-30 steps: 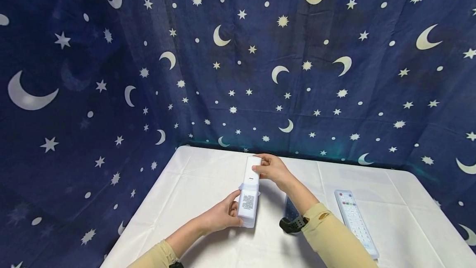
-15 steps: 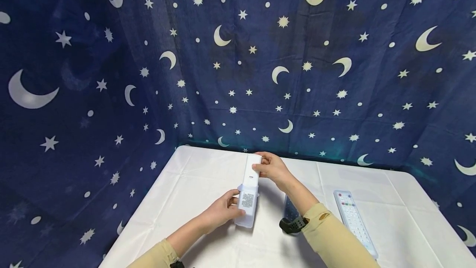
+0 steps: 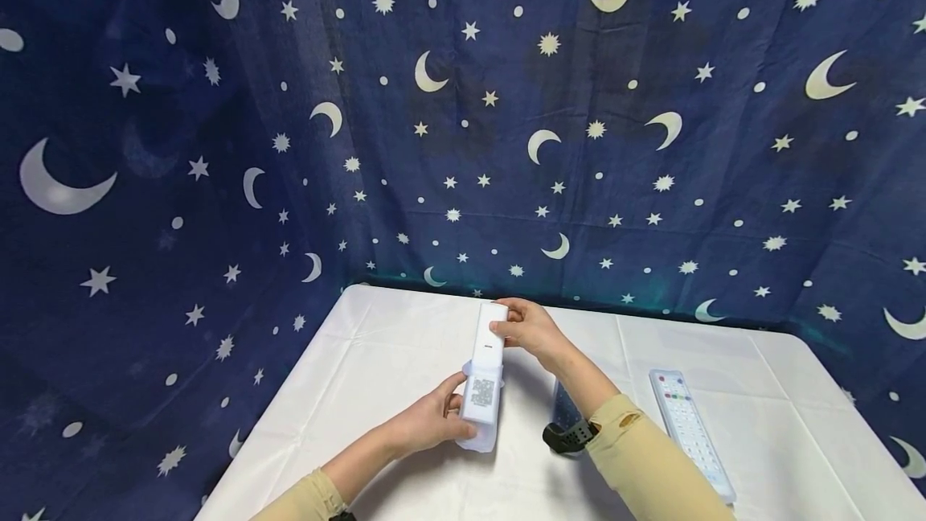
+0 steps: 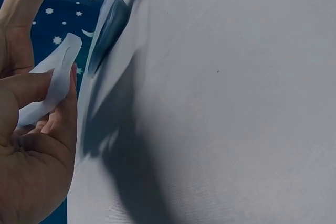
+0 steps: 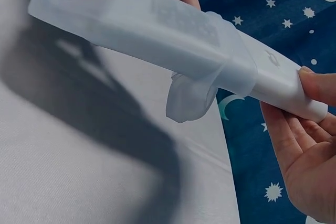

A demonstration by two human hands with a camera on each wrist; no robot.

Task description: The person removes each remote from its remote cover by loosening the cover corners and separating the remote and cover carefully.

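A white remote control (image 3: 489, 332), its back facing up, sits partly inside a translucent silicone cover (image 5: 131, 19). My left hand (image 3: 427, 423) pinches the near, covered end, thumb on top and fingers beneath. The bare far end is gripped between the thumb and fingers of my right hand (image 3: 534, 333). In the right wrist view a loose flap of the cover (image 5: 191, 98) hangs below the remote, and a printed label shows blurred through the cover. The left wrist view shows only the cover's soft end (image 4: 63, 80) between thumb and fingers.
Another remote control (image 3: 690, 432) with many buttons, in a clear cover, lies on the white-clothed table (image 3: 788, 424) to the right. A dark remote-like object (image 3: 566, 408) lies partly hidden behind my right forearm. A starry blue curtain (image 3: 463, 143) stands behind the table.
My left thumb slid up onto the covered back, then returned lower toward the near end. The cover's end now reaches slightly nearer to me. My right hand keeps its grip, almost still.
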